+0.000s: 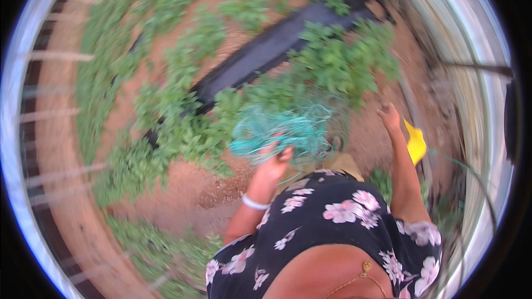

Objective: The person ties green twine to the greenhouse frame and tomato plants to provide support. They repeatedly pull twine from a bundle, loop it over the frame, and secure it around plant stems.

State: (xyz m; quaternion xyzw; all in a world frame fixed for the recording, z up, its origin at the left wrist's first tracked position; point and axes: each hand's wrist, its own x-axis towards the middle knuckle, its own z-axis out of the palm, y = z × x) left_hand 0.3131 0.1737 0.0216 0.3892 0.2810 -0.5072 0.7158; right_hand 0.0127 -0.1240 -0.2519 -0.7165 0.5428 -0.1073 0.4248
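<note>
A loose, tangled bundle of teal twine or netting (286,128) is gripped in my left hand (276,155), out in front of my waist. Thin strands trail off the bundle's right side, over the leaves and close to my trousers. My right hand (388,114) is held out to the right, above bare soil and just short of a leafy green plant (345,58). Its fingers look curled, but blur hides whether a strand is between them. A yellow sheet (415,143) shows just beyond my right forearm.
Rows of green plants (187,128) grow in reddish-brown soil (174,199). Black plastic mulch film (266,45) runs diagonally ahead. On the right is a pale, translucent sheet wall (474,104) with a dark cable or hose (484,187) along it.
</note>
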